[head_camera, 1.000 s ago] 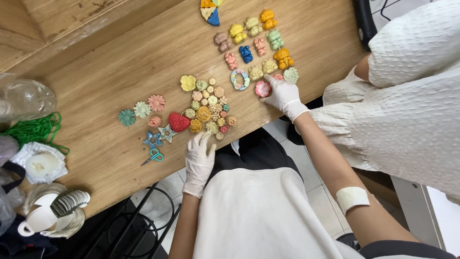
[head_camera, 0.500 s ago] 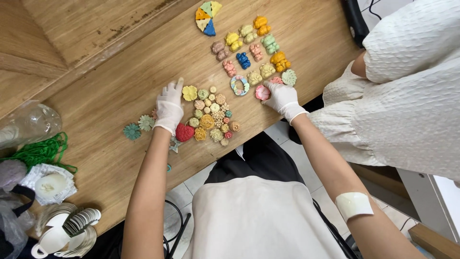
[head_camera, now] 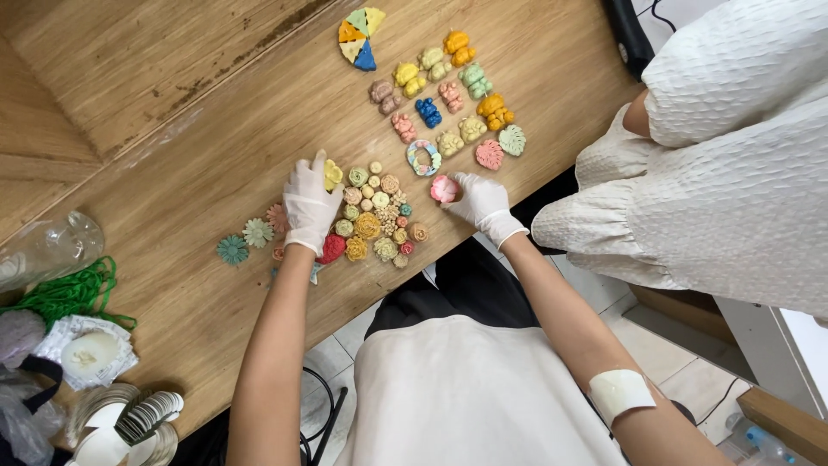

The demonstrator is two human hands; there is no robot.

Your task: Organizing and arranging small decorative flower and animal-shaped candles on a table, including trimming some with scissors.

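View from above the desk (head_camera: 172, 129). The left hand (head_camera: 309, 207), in a white glove, lies over the left edge of a tight cluster of small flower pieces (head_camera: 376, 214); its fingertips rest against a yellow flower piece (head_camera: 333, 174) at the cluster's top corner. Whether that piece is pinched or only touched cannot be told — the fingers are loosely curled over it. A red heart piece (head_camera: 331, 248) shows just below the wrist. The right hand (head_camera: 479, 200), also gloved, pinches a pink rose piece (head_camera: 443, 188) between thumb and forefinger, low against the desk and just right of the cluster.

Above lie 2 loose rows of bear-shaped pieces (head_camera: 440, 95), a ring-shaped piece (head_camera: 423, 157) and a wedge-patterned disc (head_camera: 360, 36). Left of the cluster sit 2 separate daisy pieces (head_camera: 245, 242). A second person in white clothing (head_camera: 733, 155) stands at the right edge.

Risk, as judged: the cluster is packed edge to edge, so a sweep of the left palm could push several pieces out of place; the rose, held near the desk's front edge, could drop to the floor if the pinch loosens.
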